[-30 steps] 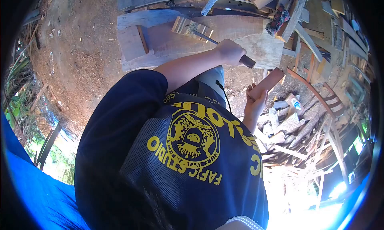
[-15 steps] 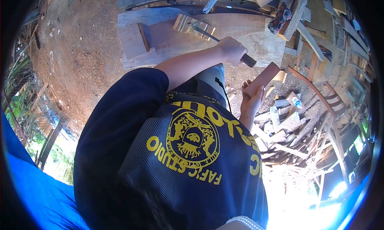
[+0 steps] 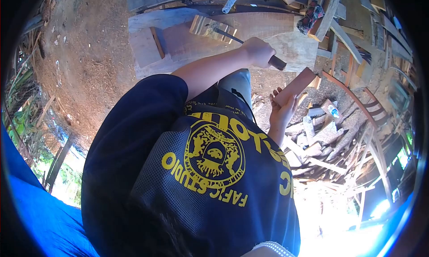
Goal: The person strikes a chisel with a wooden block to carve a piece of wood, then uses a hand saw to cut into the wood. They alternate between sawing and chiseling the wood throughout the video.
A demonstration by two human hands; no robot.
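My left hand (image 3: 258, 52) is closed around a tool with a thin dark shaft and a dark grip (image 3: 277, 62), whose butt end sticks out towards the right. The shaft's far end overlaps a striped block of light and dark wood (image 3: 201, 26) above the wide board. My right hand (image 3: 282, 109), palm up, grips a flat reddish-brown wooden block (image 3: 295, 86) between thumb and fingers. That block slants up and to the right, apart from the tool's grip.
A wide wooden board (image 3: 272, 31) lies ahead, with a smaller piece of wood (image 3: 157, 42) at its left. A patterned cloth bundle (image 3: 310, 16) sits near its right end. Scrap wood (image 3: 326, 134), a curved chair-like frame (image 3: 355, 96) and a bottle (image 3: 333, 110) are at right.
The view has shifted slightly, so the board and cloth bundle sit a little further left and up. Both hands keep their holds and stay almost still.
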